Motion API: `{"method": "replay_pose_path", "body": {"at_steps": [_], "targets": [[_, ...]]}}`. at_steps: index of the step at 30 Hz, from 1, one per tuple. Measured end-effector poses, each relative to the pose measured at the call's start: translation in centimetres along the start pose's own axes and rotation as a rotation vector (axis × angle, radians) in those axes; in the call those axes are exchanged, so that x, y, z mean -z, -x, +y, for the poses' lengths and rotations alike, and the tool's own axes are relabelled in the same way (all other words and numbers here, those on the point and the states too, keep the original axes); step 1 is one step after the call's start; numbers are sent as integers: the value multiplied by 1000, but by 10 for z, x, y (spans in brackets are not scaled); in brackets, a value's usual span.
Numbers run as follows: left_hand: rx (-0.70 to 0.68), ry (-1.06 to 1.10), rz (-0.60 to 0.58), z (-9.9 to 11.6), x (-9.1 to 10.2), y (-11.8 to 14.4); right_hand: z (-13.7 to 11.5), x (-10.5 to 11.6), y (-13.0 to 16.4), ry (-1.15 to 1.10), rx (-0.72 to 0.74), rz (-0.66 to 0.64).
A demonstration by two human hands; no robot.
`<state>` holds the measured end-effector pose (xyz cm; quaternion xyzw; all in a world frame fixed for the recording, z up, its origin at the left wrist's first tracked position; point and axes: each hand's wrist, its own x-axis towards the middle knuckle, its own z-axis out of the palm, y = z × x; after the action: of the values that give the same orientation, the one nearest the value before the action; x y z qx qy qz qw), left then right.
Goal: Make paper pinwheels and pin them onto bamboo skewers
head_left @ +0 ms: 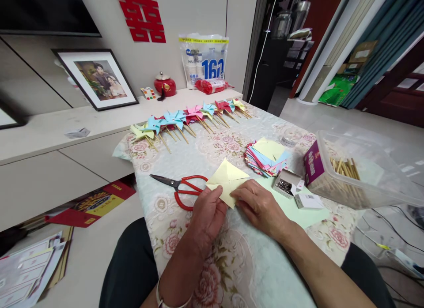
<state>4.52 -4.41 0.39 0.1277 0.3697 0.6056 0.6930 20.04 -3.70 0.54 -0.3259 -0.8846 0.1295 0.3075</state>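
A pale yellow paper square [228, 178] with slits cut in from its corners is held up above the floral tablecloth. My left hand [209, 211] grips its lower left edge, thumb on top. At its right corner, the fingers of my right hand [260, 205] are closed on the paper. Just left of the paper lie scissors [180, 184] with red handles and dark blades. Right of my hands are a fanned stack of coloured paper squares [267, 154] and an open small box of metal pins [285, 185]; its white sleeve [308, 201] lies beside it.
A row of paper pinwheels [175, 118] on sticks lies along the table's far edge. A clear plastic bin [361, 167] with wooden sticks stands at the right, near a clear tape roll [290, 138]. Behind is a cabinet top [112, 116] with a red jar [164, 85].
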Motion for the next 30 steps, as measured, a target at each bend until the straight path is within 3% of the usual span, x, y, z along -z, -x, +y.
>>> {"method": "replay_pose_path", "body": {"at_steps": [9,21,30], "targets": [[11,8,15,0,-1,1,-5,2,0,15,43,-50],[20,-27,-96,-3,-2,4,-10,6,-4,-94,9,-39],[26,-28,-43,-3,-3,7,-7,5,-1,-171,-78,17]]}}
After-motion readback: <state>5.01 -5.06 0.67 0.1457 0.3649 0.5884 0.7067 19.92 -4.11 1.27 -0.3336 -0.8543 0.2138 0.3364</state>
